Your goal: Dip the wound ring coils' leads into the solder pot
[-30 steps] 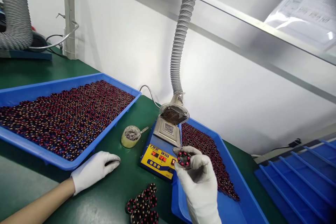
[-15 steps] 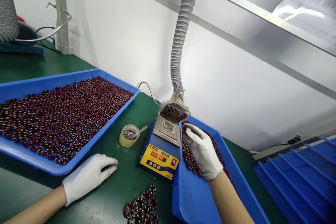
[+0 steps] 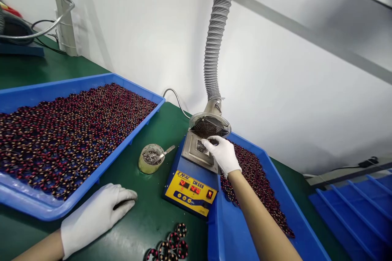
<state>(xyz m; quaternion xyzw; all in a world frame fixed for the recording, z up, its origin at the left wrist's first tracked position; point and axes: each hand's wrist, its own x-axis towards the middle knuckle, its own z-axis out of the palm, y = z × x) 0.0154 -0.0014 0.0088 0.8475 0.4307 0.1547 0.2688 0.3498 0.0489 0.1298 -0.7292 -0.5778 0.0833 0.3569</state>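
My right hand (image 3: 222, 155), in a white glove, is pinched over the metal top (image 3: 199, 151) of a solder station, just below the fan hood. Its fingers hide whatever they may hold. My left hand (image 3: 98, 220), also gloved, rests on the green bench (image 3: 147, 220) beside the left blue tray (image 3: 70, 80). It holds nothing. That tray is packed with dark red ring coils (image 3: 76, 138). More coils fill the right blue tray (image 3: 294, 200), and a small group (image 3: 171, 244) lies on the bench.
A solder station's yellow panel (image 3: 190, 191) shows red digits. A small round tin (image 3: 150, 159) with a metal spoon stands between the station and the left tray. A ribbed grey extraction hose (image 3: 216, 49) rises from the fan hood (image 3: 210, 126). A blue ribbed rack (image 3: 352, 220) lies at the right.
My right hand held a ring coil up, dipped into the right tray, and now sits over the station's metal top, with no coil visible. My left hand has barely moved.
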